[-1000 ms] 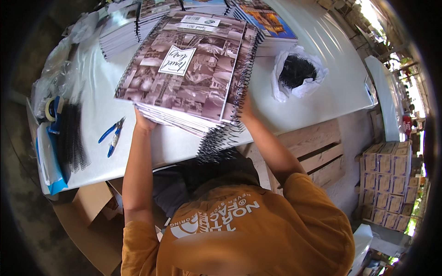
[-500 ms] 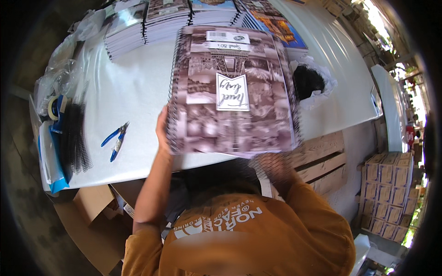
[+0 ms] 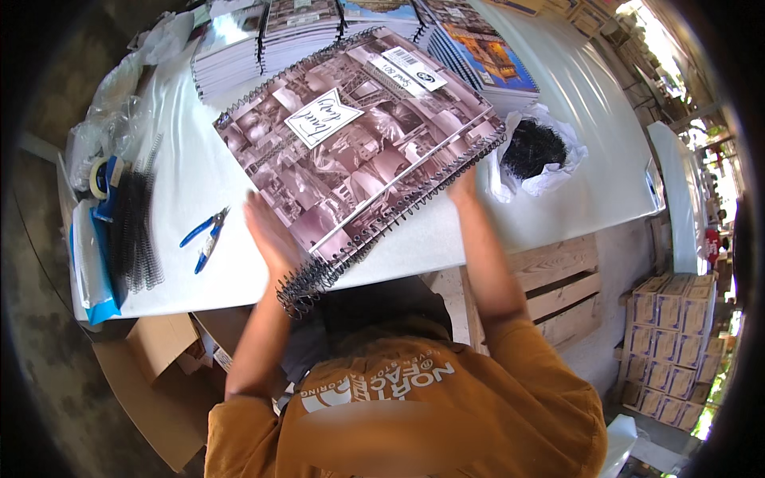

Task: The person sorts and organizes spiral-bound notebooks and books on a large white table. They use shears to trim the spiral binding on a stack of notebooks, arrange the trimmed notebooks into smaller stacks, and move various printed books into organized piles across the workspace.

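Observation:
Between my two hands is a stack of spiral notebooks (image 3: pixel 351 151) with brown photo-collage covers, tilted and turned askew over the white table. My left hand (image 3: pixel 273 235) presses flat along the near-left edge, its fingers stretched along the side. On the near-right edge, my right hand (image 3: pixel 464 188) grips from beneath, with most of its fingers hidden under the stack. Black spiral coils (image 3: pixel 300 291) run along that near edge, and their loose ends stick out past the corner by my left wrist. How many notebooks are in the stack cannot be made out.
Stacks of notebooks (image 3: pixel 229 68) stand along the back of the white table (image 3: pixel 187 275). Blue-handled cutters (image 3: pixel 205 237) and a bundle of loose black coils (image 3: pixel 139 231) lie left, beside a tape roll (image 3: pixel 99 178). Black coil scraps (image 3: pixel 532 150) sit in white plastic at right.
The notebook stack has turned so its coiled edge now faces me and to the right. My right hand has moved up and forward, from below the stack to its right edge.

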`<state>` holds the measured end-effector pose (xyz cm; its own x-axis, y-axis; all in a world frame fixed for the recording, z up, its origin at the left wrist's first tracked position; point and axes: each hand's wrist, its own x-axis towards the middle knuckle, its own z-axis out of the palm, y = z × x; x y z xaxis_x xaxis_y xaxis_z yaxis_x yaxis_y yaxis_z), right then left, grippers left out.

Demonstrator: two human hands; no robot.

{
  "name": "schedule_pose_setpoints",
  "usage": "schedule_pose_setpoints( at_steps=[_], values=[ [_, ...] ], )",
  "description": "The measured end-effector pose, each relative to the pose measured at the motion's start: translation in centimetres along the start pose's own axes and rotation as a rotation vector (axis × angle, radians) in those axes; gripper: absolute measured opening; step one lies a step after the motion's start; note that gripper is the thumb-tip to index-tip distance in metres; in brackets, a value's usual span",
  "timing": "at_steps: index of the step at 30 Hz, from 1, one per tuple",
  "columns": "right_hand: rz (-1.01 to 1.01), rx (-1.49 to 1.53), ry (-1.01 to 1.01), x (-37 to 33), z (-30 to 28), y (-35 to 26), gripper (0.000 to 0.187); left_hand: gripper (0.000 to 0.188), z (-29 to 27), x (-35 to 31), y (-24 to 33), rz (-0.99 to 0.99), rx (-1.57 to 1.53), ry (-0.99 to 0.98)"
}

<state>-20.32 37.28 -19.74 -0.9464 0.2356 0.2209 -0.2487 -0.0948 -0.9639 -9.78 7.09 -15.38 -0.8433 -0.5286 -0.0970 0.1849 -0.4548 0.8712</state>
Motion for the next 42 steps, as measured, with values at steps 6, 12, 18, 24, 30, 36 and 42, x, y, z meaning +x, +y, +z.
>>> schedule_pose_setpoints(
  at_steps=[6, 12, 18, 24, 30, 36, 42],
  values=[
    [-0.126, 0.009, -0.374, 1.0, -0.2, 1.4, 0.059, 0.057, -2.5, -8.9, -4.3, -0.184, -0.256, -0.434],
    [0.278, 0.371, -0.052, 0.1, 1.6, -1.5, 0.05, 0.088, 4.6, -7.3, 0.7, -0.47, -0.464, -0.458],
    [0.271, 0.46, -0.005, 1.3, 0.6, -1.1, 0.049, 0.081, 5.7, -7.5, 0.7, -0.357, -0.372, -0.504],
    [0.166, 0.502, 0.07, -7.5, 4.3, -3.2, 0.049, 0.086, 0.7, 0.1, 4.6, -0.588, -0.204, -0.527],
    [0.108, 0.366, -0.028, -14.6, 5.6, -1.2, 0.059, 0.082, -2.2, 4.8, 6.2, -0.233, 0.121, 0.075],
    [-0.178, -0.134, 0.006, -14.2, 8.0, -1.7, 0.076, 0.057, -0.9, 1.2, 0.3, 0.483, 0.346, 0.277],
    [-0.177, -0.209, 0.088, -12.1, 9.1, -3.9, 0.067, 0.058, -0.9, 3.7, 0.3, 0.585, 0.744, 0.248]
  ],
)
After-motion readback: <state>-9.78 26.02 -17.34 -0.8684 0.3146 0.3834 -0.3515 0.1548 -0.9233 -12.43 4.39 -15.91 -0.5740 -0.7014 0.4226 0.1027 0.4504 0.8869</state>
